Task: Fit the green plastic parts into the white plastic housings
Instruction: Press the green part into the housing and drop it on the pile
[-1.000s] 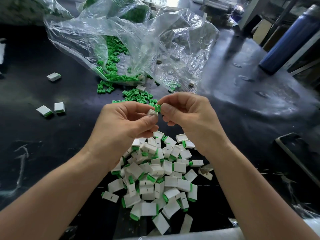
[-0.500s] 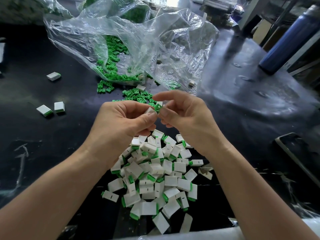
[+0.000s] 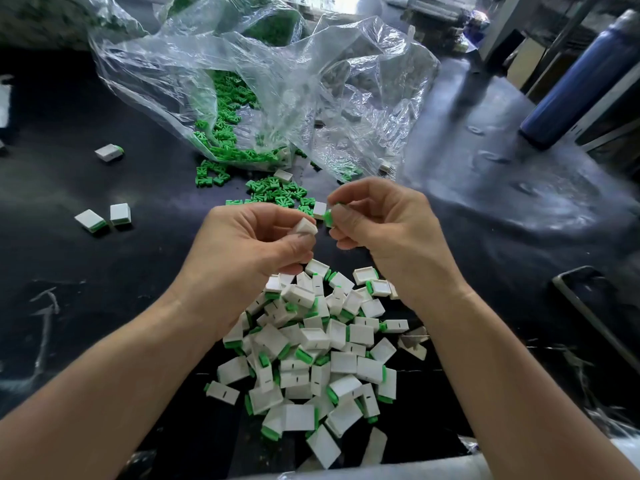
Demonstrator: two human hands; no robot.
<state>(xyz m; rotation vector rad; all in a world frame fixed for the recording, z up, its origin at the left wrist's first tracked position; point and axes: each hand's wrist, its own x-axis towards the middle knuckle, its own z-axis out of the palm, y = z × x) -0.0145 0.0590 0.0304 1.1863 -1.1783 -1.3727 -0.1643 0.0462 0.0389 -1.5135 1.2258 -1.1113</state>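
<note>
Nearest, at 6 o'clock: heap of fitted pieces (image 3: pixel 311 358). Above, left hand (image 3: pixel 249 251) pinching white housing (image 3: pixel 305 228); right hand (image 3: pixel 384 230) pinching green part (image 3: pixel 328 218), just apart, at 2 o'clock of the housing. Farther, at 12 o'clock: loose green parts (image 3: pixel 277 194), then clear bag (image 3: pixel 277 81).

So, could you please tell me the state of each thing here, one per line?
Left hand: grips an unfitted white housing.
Right hand: pinches a loose green part.
Pile: housings, many already fitted.
Plastic bag: open, green parts spilling out.
Blue bottle: standing.
</note>
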